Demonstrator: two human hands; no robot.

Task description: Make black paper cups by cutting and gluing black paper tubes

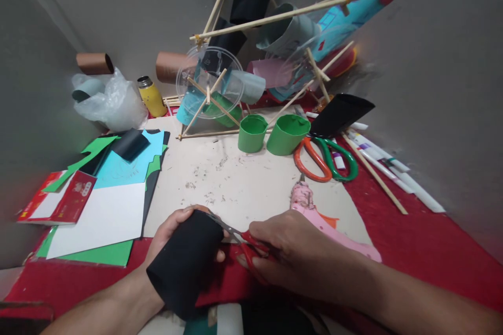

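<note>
A black paper tube (184, 261) lies tilted in my left hand (168, 235), whose fingers curl round its far side. My right hand (291, 251) grips red-handled scissors (251, 251) by the loops. The blades reach the tube's upper right rim, slightly parted, with their tips partly hidden at the edge. Just beyond my right hand lies a pink glue gun (330, 233), its nozzle pointing away from me.
A stick frame (275, 18) holding cups and paper tubes stands at the back. Two green paper rings (252, 133) and larger scissors (314, 159) sit before it. Coloured paper sheets (106, 214) are stacked left, near a yellow bottle (152, 98). Sticks lie right.
</note>
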